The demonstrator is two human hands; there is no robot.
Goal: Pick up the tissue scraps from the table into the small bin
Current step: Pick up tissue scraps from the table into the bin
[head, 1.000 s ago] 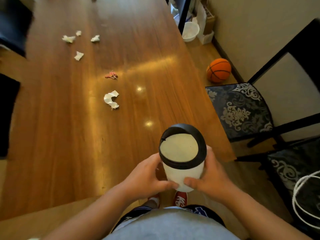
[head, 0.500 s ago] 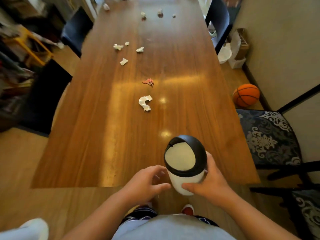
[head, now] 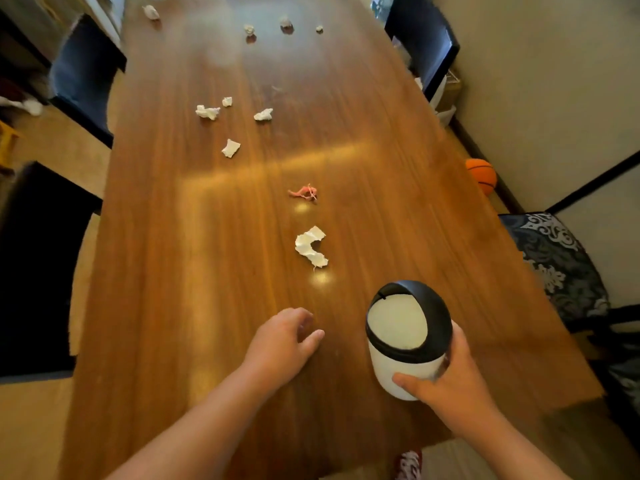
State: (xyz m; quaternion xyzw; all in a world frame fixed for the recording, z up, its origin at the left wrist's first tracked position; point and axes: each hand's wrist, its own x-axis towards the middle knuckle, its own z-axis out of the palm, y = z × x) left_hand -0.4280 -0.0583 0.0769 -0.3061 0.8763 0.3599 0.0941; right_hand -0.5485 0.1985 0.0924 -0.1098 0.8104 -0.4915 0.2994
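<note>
A small white bin with a black swing lid is over the near right part of the long wooden table, with my right hand wrapped around its lower side. My left hand hovers over the table to the bin's left, fingers loosely curled and holding nothing. A curved white tissue scrap lies just beyond the bin. A pink scrap lies farther on. Several white scraps sit mid-table, and several more near the far end.
Dark chairs stand along the left side and at the far right. A patterned chair seat is close on the right. An orange basketball rests on the floor by the wall.
The bin has moved forward from in front of my body to over the table. My left hand has let go of it and moved left. The view has come closer to the table.
</note>
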